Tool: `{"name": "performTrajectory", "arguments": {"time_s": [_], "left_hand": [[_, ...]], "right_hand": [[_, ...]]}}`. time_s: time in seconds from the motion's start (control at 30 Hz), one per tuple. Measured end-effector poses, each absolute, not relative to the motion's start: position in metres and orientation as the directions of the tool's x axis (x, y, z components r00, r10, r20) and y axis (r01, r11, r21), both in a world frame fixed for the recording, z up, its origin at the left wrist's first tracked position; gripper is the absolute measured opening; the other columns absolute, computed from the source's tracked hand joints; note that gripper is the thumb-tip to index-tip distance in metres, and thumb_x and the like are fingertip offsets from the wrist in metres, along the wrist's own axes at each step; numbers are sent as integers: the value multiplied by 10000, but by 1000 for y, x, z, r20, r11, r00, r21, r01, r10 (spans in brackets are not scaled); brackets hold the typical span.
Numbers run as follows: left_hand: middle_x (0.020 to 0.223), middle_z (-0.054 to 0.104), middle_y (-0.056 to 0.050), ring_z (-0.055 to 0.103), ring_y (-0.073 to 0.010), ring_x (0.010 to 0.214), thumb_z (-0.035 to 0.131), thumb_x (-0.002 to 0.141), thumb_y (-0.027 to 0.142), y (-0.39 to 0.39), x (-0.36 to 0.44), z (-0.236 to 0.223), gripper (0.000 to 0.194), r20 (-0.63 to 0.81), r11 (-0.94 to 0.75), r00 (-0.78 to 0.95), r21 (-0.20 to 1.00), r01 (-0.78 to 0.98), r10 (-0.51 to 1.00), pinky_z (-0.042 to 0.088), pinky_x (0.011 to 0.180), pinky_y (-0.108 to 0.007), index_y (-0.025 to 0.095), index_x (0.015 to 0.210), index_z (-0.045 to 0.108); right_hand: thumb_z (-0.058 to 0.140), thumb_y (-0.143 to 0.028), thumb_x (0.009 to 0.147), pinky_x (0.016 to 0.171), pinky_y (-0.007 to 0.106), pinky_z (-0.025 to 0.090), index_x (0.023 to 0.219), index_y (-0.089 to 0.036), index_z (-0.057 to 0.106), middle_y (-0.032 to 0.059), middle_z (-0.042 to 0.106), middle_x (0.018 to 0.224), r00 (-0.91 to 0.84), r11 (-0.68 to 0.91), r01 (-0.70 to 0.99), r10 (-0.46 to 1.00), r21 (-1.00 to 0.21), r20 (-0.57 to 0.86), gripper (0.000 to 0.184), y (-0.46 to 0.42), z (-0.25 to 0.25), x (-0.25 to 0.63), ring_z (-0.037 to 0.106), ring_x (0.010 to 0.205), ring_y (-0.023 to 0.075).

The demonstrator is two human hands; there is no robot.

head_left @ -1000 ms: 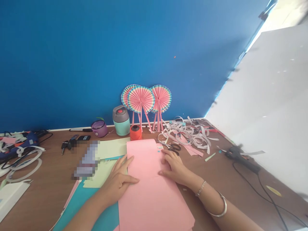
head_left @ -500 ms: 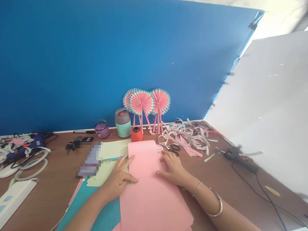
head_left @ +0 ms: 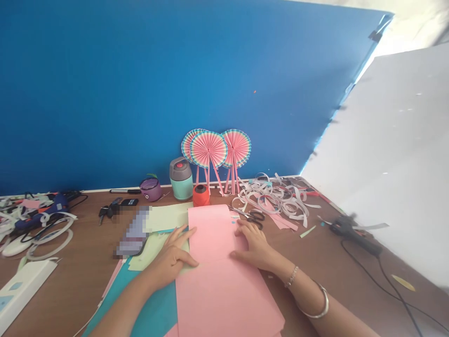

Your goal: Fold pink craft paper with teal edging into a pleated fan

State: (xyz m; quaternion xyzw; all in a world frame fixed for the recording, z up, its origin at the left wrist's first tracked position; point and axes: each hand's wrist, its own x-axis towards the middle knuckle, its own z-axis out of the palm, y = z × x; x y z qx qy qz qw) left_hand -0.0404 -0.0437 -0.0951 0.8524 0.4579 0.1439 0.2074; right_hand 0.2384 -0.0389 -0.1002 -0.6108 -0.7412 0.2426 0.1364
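Pink paper: the sheet (head_left: 224,295) runs from the worktop's (head_left: 75,243) near edge toward its middle, above more pink paper; its far end is rounded, and a faint line crosses it between the thumbs.
Left hand: open, fingers spread; the left hand (head_left: 171,260) rests at the sheet's left edge, thumb on the pink surface.
Right hand: open, fingers bent; the right hand (head_left: 254,245) lies at the sheet's right edge, thumb on it. A chain bracelet (head_left: 292,277) and a bangle (head_left: 323,304) circle that arm.
Left underlay: blue paper (head_left: 154,311) at the near edge, with green sheets (head_left: 168,217) farther in.
Left side: a white power strip (head_left: 24,290) near the left edge; keys (head_left: 105,211) farther back.
Right side: a black corded tool (head_left: 354,235), its cable reaching toward the near right corner.
Beyond the sheet: scissors (head_left: 256,217) to the right; a red spool (head_left: 201,195) just behind the far end.
Far edge: a purple container (head_left: 150,188), a teal jar (head_left: 181,182) with grey lid, pink pleated fans (head_left: 208,150) upright, and tangled white strips (head_left: 277,196) toward the far right corner.
Backdrop: a blue panel (head_left: 140,84).
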Motion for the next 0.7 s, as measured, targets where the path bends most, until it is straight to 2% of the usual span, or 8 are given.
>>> {"name": "performTrajectory", "arguments": {"time_s": [0.1, 0.2, 0.3, 0.43, 0.5, 0.6, 0.7], "left_hand": [[1461, 297, 118, 161, -290, 1374, 401, 669, -38, -43, -39, -94, 522, 27, -473, 534, 501, 724, 845, 224, 1072, -573, 346, 752, 744], [1465, 286, 119, 139, -292, 1378, 397, 657, -44, -43, -39, -95, 530, 0, -449, 525, 517, 729, 851, 202, 1078, -575, 345, 752, 744], [1465, 277, 134, 130, -281, 1381, 386, 658, -43, -44, -41, -98, 549, -22, -424, 516, 542, 726, 856, 193, 1083, -565, 362, 768, 740], [1437, 341, 126, 180, -256, 1370, 369, 614, -48, -40, -46, -104, 533, -10, -400, 494, 572, 716, 870, 235, 1084, -525, 327, 701, 738], [1400, 413, 100, 230, -243, 1352, 361, 584, -48, -36, -48, -107, 495, 19, -391, 467, 579, 716, 884, 259, 1083, -497, 285, 632, 724], [1337, 501, 61, 300, -229, 1317, 349, 568, -42, -32, -49, -108, 453, 57, -385, 438, 588, 712, 897, 297, 1070, -474, 248, 570, 697], [1293, 547, 34, 350, -222, 1285, 345, 569, -34, -32, -48, -108, 434, 78, -397, 444, 601, 693, 893, 336, 1045, -458, 235, 559, 686]], "right_hand": [[661, -548, 628, 1007, 490, 244, 1009, -202, 499, 135, 357, 1388, -124, 101, 872, 992, -480, -15, 540, -43, -107, 224, 281, 1286, 310], [665, -535, 613, 1016, 465, 231, 1001, -191, 493, 147, 364, 1377, -73, 95, 890, 995, -447, 67, 546, -45, -113, 213, 279, 1289, 318], [654, -415, 642, 1001, 444, 258, 1006, -205, 489, 122, 382, 1367, -66, 72, 876, 997, -477, 28, 451, -42, -114, 216, 306, 1276, 297], [634, -319, 666, 972, 469, 281, 1061, -234, 483, 83, 389, 1370, -109, 61, 848, 992, -526, -59, 431, -36, -110, 232, 321, 1259, 284], [615, -332, 704, 960, 478, 283, 1085, -243, 491, 84, 393, 1363, -163, 126, 839, 986, -529, -24, 410, -36, -107, 237, 310, 1260, 291], [600, -332, 751, 926, 447, 301, 1106, -232, 513, 102, 441, 1301, -287, 324, 822, 946, -468, 151, 379, -40, -101, 237, 351, 1207, 293], [572, -220, 782, 839, 387, 315, 981, -229, 585, 71, 573, 1074, -481, 550, 763, 834, -341, 269, 199, -45, -94, 228, 464, 1007, 239]]}}
